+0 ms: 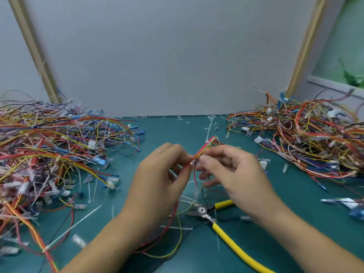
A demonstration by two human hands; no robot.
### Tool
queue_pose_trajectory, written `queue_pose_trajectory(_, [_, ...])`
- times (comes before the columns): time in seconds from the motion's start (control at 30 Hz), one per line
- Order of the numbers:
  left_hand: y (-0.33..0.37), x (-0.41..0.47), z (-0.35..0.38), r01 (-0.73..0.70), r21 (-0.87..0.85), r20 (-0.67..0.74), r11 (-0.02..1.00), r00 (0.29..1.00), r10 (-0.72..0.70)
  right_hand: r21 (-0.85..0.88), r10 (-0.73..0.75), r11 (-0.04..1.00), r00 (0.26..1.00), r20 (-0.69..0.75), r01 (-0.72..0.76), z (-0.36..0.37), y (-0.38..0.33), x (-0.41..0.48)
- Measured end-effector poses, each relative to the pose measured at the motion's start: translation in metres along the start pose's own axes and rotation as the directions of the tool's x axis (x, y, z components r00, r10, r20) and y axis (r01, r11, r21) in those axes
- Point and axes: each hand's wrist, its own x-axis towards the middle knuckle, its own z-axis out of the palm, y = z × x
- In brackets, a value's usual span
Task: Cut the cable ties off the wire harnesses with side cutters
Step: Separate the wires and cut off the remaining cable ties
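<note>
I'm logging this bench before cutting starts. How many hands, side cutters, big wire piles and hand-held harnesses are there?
Hands: 2 (left hand, right hand)
Side cutters: 1 (side cutters, yellow handles, lying down)
Wire piles: 2 (left pile, right pile)
Harness pinched between both hands: 1 (held harness)
Total: 6

Teal bench (167, 131): harness heaps (49, 146) (cutters (202, 210) too)

The single head view looks forward and down, close over the green mat (167, 131), facing a grey wall (167, 56).
</note>
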Motion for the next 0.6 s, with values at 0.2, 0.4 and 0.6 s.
queue_pose_trajectory(0.2, [0.011,-0.003,-0.004,-0.253,0.379,0.136,0.890,0.967,0.216,-0.007,-0.023,1.000,0.996,-0.086,0.022,-0.004,-0.002,-0.005])
queue_pose_trajectory(0.4, [0.016,0.000,-0.010,-0.368,0.545,0.236,0.753,0.929,0.284,0.019,0.099,0.995,0.983,-0.152,-0.097,-0.010,-0.001,-0.005])
queue_pose_trajectory(0.6, [0.014,-0.003,-0.013,-0.272,0.427,0.181,0.862,0.960,0.213,0.156,0.141,0.978,0.990,-0.008,-0.138,-0.011,-0.003,-0.005])
